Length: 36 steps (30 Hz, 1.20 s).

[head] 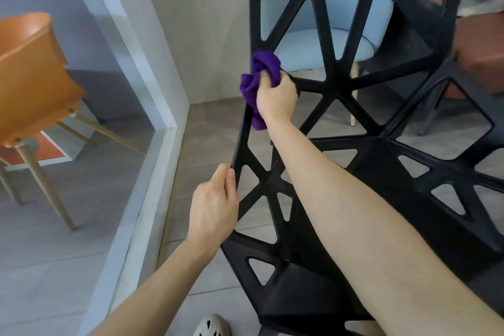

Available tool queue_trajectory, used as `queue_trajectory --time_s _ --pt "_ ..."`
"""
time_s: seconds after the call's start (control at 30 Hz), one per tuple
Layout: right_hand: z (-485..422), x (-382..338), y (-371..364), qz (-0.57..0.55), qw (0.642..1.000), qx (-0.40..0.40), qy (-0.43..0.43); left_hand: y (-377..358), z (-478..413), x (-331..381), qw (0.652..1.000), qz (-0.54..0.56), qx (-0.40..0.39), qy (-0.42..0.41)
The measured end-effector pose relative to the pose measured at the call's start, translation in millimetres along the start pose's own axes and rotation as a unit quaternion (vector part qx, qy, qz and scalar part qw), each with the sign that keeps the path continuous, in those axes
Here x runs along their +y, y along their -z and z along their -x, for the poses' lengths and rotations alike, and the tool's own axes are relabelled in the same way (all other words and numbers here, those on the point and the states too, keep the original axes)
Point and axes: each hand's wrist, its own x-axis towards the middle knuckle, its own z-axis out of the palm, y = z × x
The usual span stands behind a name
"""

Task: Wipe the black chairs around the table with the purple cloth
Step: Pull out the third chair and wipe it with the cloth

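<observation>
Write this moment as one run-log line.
phase: wipe | right hand grips purple cloth against black chair | left hand holds chair's edge

An orange chair (32,73) behind glass; a light-blue chair (327,43) beyond.

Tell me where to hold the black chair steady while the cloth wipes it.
Take the left edge bar of the chair from the left, where the left hand grips now. It is thin, with open triangles behind, so fingers curl round it, clear of the right hand and cloth higher up.
</observation>
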Motion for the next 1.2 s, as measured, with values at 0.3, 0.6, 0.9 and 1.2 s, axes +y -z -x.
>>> queue_trajectory --time_s 0.3,0.6,0.9,1.2 --pt "46.4 30.1 25.6 0.116 0.984 -0.098 0.090 2.1 0.8 5.5 1.000 0.005 0.003 0.002" --pt "108.9 41.6 45.3 0.133 0.973 -0.131 0.136 4.1 1.0 8.5 0.999 0.035 0.008 0.021" --pt "93.1 15.9 36.6 0.145 0.979 -0.086 0.116 8.4 7.1 10.1 0.995 0.061 0.019 0.076" --pt "123.5 60.6 75.8 0.127 0.975 -0.135 0.125 42.3 -17.3 5.2 0.992 -0.028 -0.119 0.017"
